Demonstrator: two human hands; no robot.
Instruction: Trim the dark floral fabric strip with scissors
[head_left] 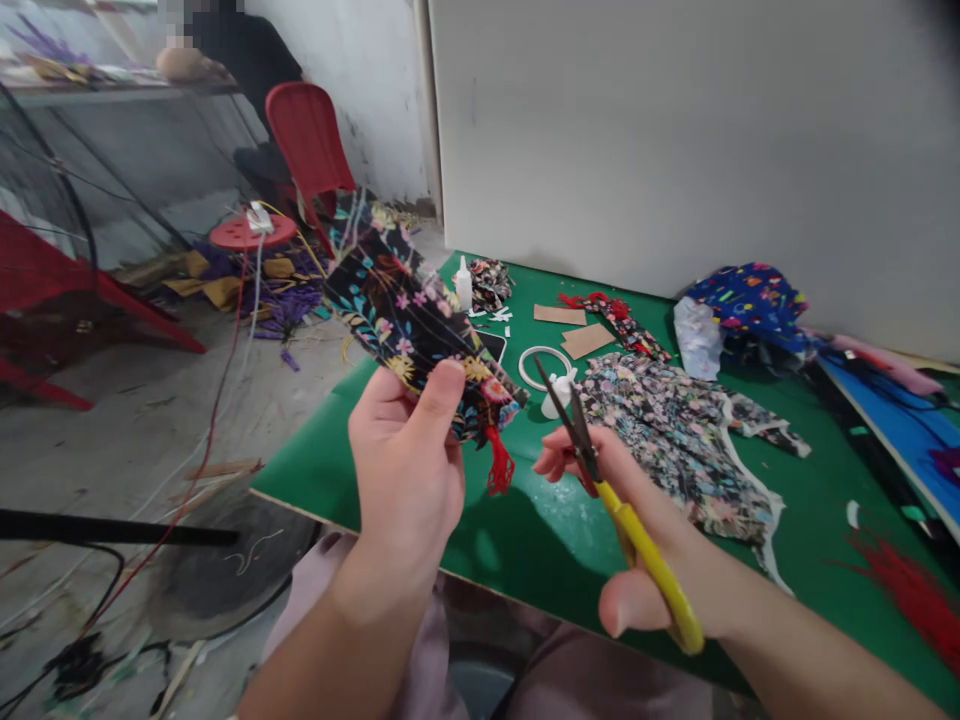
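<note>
The person's left hand (409, 455) has its grip closed on a strip of black floral cloth (397, 290), thumb pressed on top, and holds it raised above the near left part of the green desk (480, 530). A red tassel (500, 462) hangs from the cloth's lower end. The right hand (660, 510) grips yellow-handled scissors (613, 505), their dark blades slightly parted, pointing up and leftward, apart from the cloth. Beyond the blades, a white ring (523, 372) lies beside a small white bottle (556, 398), with brown card pieces (589, 342) near them. A larger floral fabric piece (667, 430) spreads out beyond the right hand, and loose red threads (907, 580) lie at the far right. In the background, another person in dark clothing (247, 60) sits on a red chair (307, 130).
</note>
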